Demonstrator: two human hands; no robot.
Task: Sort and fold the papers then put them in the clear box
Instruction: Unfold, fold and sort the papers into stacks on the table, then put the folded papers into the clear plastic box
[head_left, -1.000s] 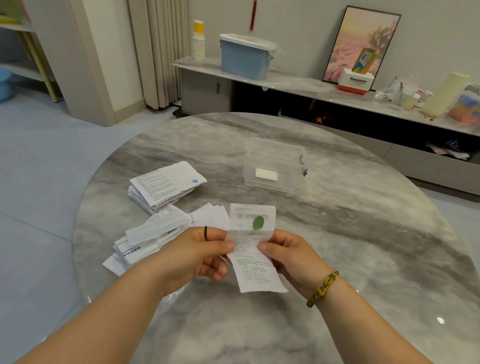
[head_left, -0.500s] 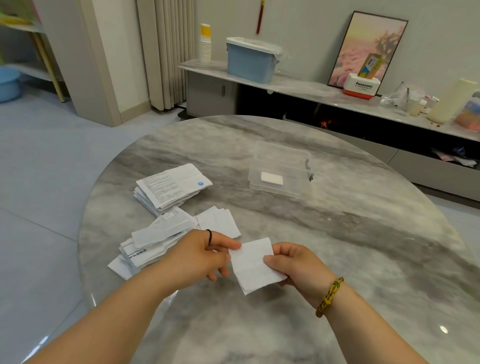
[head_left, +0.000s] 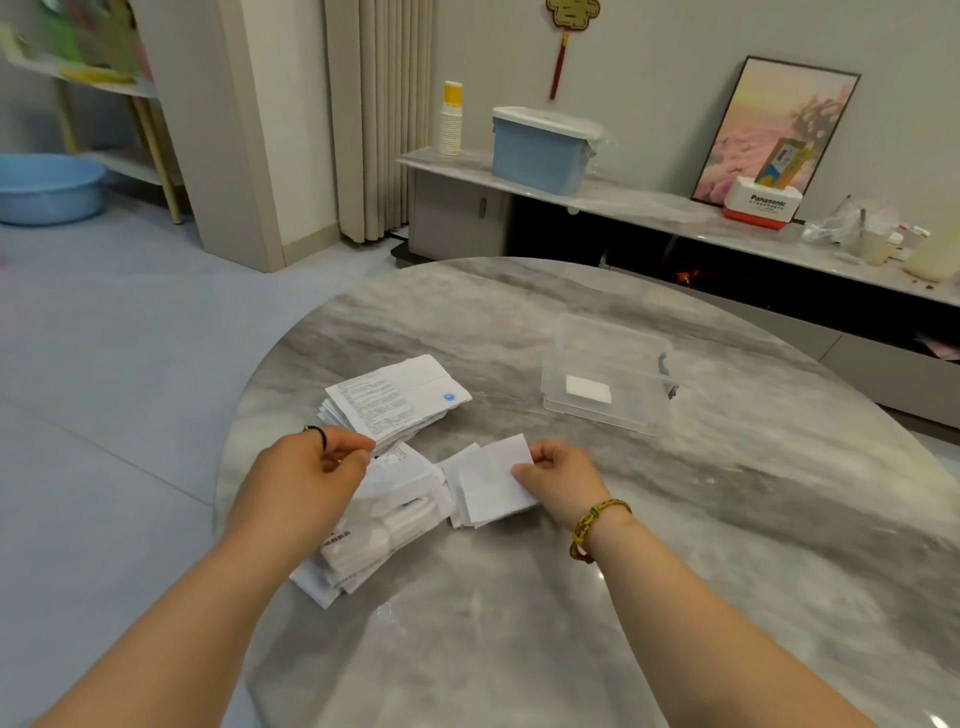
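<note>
Head view: on the marble bench (head_left: 701, 519), the right hand (head_left: 563, 480) pinches a folded paper (head_left: 493, 480) by its edge, on the near side of the clear box (head_left: 613, 338). One folded slip (head_left: 588, 388) lies inside the box. The left hand (head_left: 306, 475) has its fingers curled, and whether it holds anything is unclear. It covers part of a loose pile (head_left: 387, 525) near-left of the box. A printed stack (head_left: 395, 400) sits left of the box.

Bare table (head_left: 524, 415) between the folded paper (head_left: 493, 483) in our right hand (head_left: 558, 475) and the clear box (head_left: 597, 420), its lid (head_left: 613, 338) raised at the back, paper stacks (head_left: 395, 400) crowding our left.
</note>
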